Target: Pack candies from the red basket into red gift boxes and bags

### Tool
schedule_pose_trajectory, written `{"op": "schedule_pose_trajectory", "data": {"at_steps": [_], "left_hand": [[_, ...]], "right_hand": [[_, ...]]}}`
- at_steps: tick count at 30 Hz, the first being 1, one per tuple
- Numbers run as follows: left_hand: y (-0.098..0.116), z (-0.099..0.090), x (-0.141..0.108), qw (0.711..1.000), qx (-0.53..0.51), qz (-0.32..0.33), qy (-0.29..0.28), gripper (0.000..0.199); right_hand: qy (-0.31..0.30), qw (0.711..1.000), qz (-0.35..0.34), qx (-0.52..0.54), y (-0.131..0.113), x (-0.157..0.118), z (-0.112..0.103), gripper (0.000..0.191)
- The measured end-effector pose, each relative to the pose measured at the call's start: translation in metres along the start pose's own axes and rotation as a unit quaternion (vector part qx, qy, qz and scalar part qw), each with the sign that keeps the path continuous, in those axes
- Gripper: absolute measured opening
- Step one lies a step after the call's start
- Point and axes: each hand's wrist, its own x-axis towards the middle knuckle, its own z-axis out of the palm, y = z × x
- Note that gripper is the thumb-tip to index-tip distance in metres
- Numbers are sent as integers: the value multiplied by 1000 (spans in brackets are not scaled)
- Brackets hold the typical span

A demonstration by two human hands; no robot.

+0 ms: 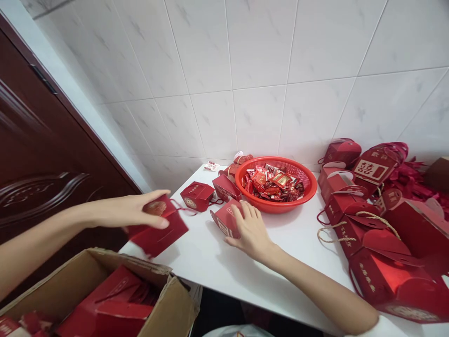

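Two hands [250, 231] touch two red boxes [166, 238] (one each); one basket [277, 207].

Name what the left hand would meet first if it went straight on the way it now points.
Probably the red box with round emblem, left of the red basket: the left hand, holding another box, points toward it. Depth is unclear; it might pass above.

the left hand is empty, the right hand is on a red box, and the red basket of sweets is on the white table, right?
Not quite: the head view shows the left hand holding a red box. The right hand is on another box, and the red basket of sweets is on the white table.
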Motion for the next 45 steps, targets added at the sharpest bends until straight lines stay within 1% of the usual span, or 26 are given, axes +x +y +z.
{"op": "schedule_pose_trajectory", "data": {"at_steps": [1,3,5,6,8,9,11,12,14,16,17,19,20,22,24,25,27,29,30,32,34,36,38,40,42,45], "left_hand": [[13,1,7,998,-6,6,-64,111],[27,8,23,993,6,64,-94,116],[28,19,42,984,39,156,-83,112],[26,26,50,980,72,176,-65,115],[19,36,65,974,123,185,-44,114],[17,40,72,972,141,185,-38,111],[16,46,81,968,159,194,-21,101],[18,49,84,965,160,208,-4,91],[28,54,88,956,131,262,26,67],[43,61,88,945,50,322,30,47],[52,66,86,939,-6,345,19,41],[70,78,82,924,-103,368,-11,31],[79,84,78,917,-128,377,-26,27],[95,95,73,910,-145,385,-45,22],[106,104,70,909,-137,391,-49,13],[110,108,69,909,-125,396,-46,12],[115,114,72,911,-90,402,-27,22],[117,119,75,916,-56,398,-2,27],[117,121,77,919,-45,392,8,28],[119,125,80,923,-33,382,20,32],[121,127,80,924,-19,382,29,39],[124,130,78,923,-5,384,38,43],[126,132,76,921,3,387,40,44],[127,135,74,919,3,393,36,43],[127,137,72,917,8,398,29,41],[125,141,70,917,9,398,17,41]], "right_hand": [[-10,1000,27,-3,3,1,2,91],[-34,998,59,4,6,4,6,101],[-53,995,79,19,8,4,6,101],[-61,994,90,29,9,3,5,100],[-69,990,105,61,14,-2,0,99],[-67,989,101,88,18,-6,-3,101],[-49,984,62,162,30,-15,-11,106],[-31,978,32,203,37,-20,-14,107],[17,962,-17,271,50,-29,-18,105],[63,947,-24,315,60,-37,-19,101],[79,939,-15,334,64,-40,-18,100],[95,926,2,367,69,-46,-13,96],[99,920,6,379,71,-49,-9,95],[106,916,4,388,76,-54,-1,92],[112,920,10,376,82,-59,5,92],[110,925,18,364,86,-62,7,93],[100,937,40,332,90,-67,8,95],[101,949,58,292,91,-71,4,91],[116,954,61,269,90,-72,0,87],[169,960,49,219,85,-74,-9,77],[217,961,20,169,79,-74,-19,72],[241,962,-9,129,74,-72,-27,65],[241,965,-20,100,70,-69,-33,52],[224,971,-17,78,66,-64,-35,39],[196,979,-11,55,62,-60,-36,33],[150,988,5,38,56,-56,-38,30]]}}
